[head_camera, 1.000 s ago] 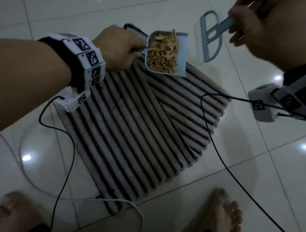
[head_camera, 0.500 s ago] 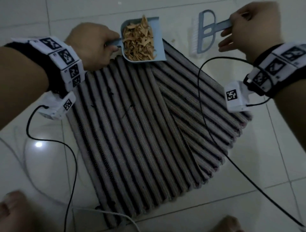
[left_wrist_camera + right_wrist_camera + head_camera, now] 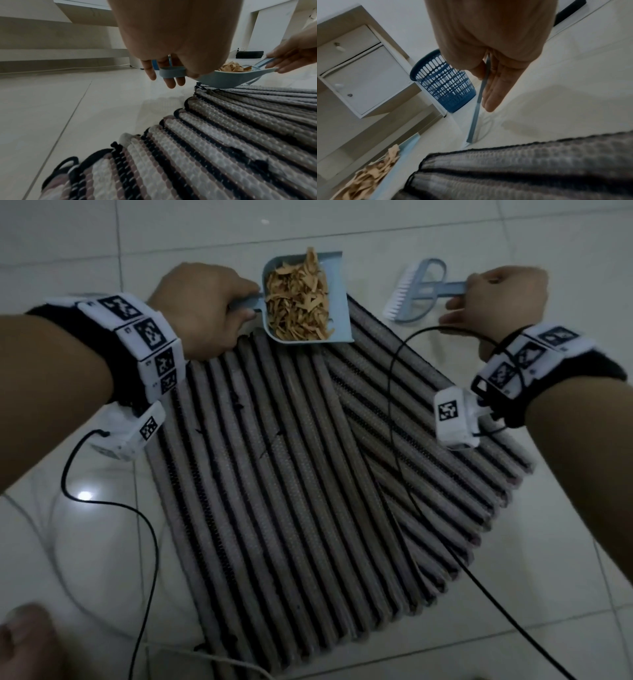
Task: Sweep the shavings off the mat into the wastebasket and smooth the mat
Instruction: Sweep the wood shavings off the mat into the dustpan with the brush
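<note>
A striped grey and black mat [image 3: 308, 474] lies on the tiled floor with its right part folded over at an angle. My left hand [image 3: 202, 306] grips the handle of a light blue dustpan [image 3: 337, 302] heaped with tan shavings [image 3: 298, 302], held level just above the mat's far corner. The pan [image 3: 221, 79] also shows in the left wrist view. My right hand [image 3: 500, 299] holds the handle of a light blue hand brush [image 3: 421, 292], whose white bristles touch the floor beyond the mat. A blue perforated wastebasket [image 3: 443, 81] stands by the wall ahead.
A white cabinet [image 3: 361, 78] stands left of the wastebasket. Black cables [image 3: 394, 392] from the wrist cameras trail over the mat and floor. A bare foot [image 3: 24, 645] is at the lower left. Pale floor tiles [image 3: 565, 577] surround the mat.
The dustpan of shavings rose off the mat and moved toward its far corner. My right hand lowered the brush to the floor beyond the mat. The view shifted forward.
</note>
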Motion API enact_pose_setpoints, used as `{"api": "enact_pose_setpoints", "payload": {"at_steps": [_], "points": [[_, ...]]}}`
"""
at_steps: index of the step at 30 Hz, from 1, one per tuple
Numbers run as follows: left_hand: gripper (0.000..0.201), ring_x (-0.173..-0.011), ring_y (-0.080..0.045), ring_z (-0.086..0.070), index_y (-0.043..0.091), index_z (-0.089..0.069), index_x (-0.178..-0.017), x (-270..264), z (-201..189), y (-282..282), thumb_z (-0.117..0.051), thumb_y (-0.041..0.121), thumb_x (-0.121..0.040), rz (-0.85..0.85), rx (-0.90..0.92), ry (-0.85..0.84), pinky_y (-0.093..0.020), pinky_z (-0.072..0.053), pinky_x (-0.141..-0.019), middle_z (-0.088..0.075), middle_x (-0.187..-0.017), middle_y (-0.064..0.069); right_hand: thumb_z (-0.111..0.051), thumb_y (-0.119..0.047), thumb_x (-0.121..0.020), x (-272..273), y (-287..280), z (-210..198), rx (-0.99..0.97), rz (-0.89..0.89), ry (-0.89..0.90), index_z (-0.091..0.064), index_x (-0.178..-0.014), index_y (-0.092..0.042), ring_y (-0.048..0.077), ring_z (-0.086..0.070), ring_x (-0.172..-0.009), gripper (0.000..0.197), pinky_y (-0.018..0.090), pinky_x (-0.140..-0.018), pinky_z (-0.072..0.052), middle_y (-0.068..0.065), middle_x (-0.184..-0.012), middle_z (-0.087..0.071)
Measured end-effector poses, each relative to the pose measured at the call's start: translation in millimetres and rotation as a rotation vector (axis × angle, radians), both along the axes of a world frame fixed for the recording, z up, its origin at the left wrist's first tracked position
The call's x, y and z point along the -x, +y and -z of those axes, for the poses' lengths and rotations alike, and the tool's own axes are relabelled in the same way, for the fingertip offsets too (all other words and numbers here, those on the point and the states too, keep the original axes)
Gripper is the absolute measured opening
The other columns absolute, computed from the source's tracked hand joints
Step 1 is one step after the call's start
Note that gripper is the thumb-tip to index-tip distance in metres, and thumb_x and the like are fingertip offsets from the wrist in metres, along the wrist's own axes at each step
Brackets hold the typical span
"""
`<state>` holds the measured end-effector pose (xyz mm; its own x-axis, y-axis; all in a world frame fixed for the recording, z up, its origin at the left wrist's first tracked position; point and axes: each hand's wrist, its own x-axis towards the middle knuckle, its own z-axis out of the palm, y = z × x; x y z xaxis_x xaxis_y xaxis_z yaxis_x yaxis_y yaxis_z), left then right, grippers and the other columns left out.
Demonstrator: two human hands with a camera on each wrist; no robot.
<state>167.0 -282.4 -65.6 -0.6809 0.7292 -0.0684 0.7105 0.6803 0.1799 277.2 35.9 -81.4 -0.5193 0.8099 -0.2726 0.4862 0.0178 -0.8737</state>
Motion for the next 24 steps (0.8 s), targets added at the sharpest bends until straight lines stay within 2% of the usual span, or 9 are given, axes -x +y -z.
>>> {"api": "enact_pose_setpoints", "payload": {"at_steps": [3,8,10,13,16,20,24], "points": [[0.032,-0.094,-0.046,-0.059,0.004,-0.060,-0.116,6.2,1.1,5.8,-0.051,0.025,-0.093,0.029,0.026,0.035,-0.053,-0.050,-0.081,-0.064,-0.105,-0.024,-0.056,-0.016,-0.096,-33.1,24.1,2.0,-0.013,0.026,-0.043,-0.060,-0.093,0.000,0.031,-0.072,-0.055,0.017,0.044,-0.054,-0.062,0.021,-0.072,-0.069],[0.033,-0.098,-0.047,-0.057,0.003,-0.058,-0.121,12.1,-0.7,19.3,-0.050,0.022,-0.095,0.050,0.049,0.080,-0.054,-0.049,-0.085,-0.063,-0.109,-0.026,-0.054,-0.016,-0.095,-98.7,57.0,-0.2,-0.025,0.048,-0.108,-0.059,-0.099,0.002,0.034,-0.071,-0.061,0.019,0.042,-0.057,-0.062,0.024,-0.078,-0.067],[0.032,-0.100,-0.046,-0.057,0.004,-0.058,-0.122,11.9,-2.1,26.9,-0.049,0.022,-0.096,0.059,0.052,0.087,-0.054,-0.048,-0.086,-0.063,-0.110,-0.025,-0.052,-0.017,-0.097,-121.5,64.9,-1.0,-0.031,0.025,-0.129,-0.059,-0.091,0.001,0.032,-0.069,-0.061,0.020,0.040,-0.056,-0.062,0.022,-0.078,-0.066],[0.033,-0.101,-0.046,-0.057,0.006,-0.058,-0.123,11.4,-3.4,42.6,-0.050,0.022,-0.095,0.086,0.063,0.083,-0.054,-0.048,-0.087,-0.062,-0.114,-0.024,-0.049,-0.016,-0.100,-144.4,73.8,-5.0,-0.022,0.002,-0.144,-0.053,-0.078,-0.012,0.028,-0.067,-0.056,0.022,0.045,-0.063,-0.063,0.019,-0.075,-0.062],[0.036,-0.108,-0.045,-0.055,0.010,-0.056,-0.129,9.1,-1.8,63.8,-0.050,0.022,-0.095,0.113,0.076,0.060,-0.053,-0.047,-0.091,-0.061,-0.121,-0.021,-0.049,-0.014,-0.100,-158.1,78.3,-17.5,-0.043,-0.040,-0.130,-0.053,-0.078,-0.014,0.021,-0.065,-0.044,0.023,0.041,-0.055,-0.063,0.019,-0.072,-0.060],[0.039,-0.115,-0.042,-0.052,0.012,-0.054,-0.132,0.2,2.9,102.4,-0.051,0.023,-0.094,0.165,0.069,0.017,-0.050,-0.043,-0.097,-0.059,-0.127,-0.018,-0.057,-0.018,-0.095,-171.3,89.3,-42.9,-0.122,-0.050,-0.074,-0.059,-0.075,-0.018,0.019,-0.060,-0.045,0.020,0.038,-0.050,-0.061,0.014,-0.067,-0.059],[0.033,-0.109,-0.041,-0.054,0.015,-0.057,-0.126,-12.0,7.4,149.5,-0.050,0.024,-0.095,0.258,0.087,0.011,-0.050,-0.046,-0.090,-0.061,-0.120,-0.016,-0.063,-0.022,-0.088,-179.7,104.0,-61.0,-0.194,0.020,-0.047,-0.062,-0.076,-0.025,0.010,-0.057,-0.045,0.012,0.032,-0.050,-0.059,0.008,-0.066,-0.057]]}}
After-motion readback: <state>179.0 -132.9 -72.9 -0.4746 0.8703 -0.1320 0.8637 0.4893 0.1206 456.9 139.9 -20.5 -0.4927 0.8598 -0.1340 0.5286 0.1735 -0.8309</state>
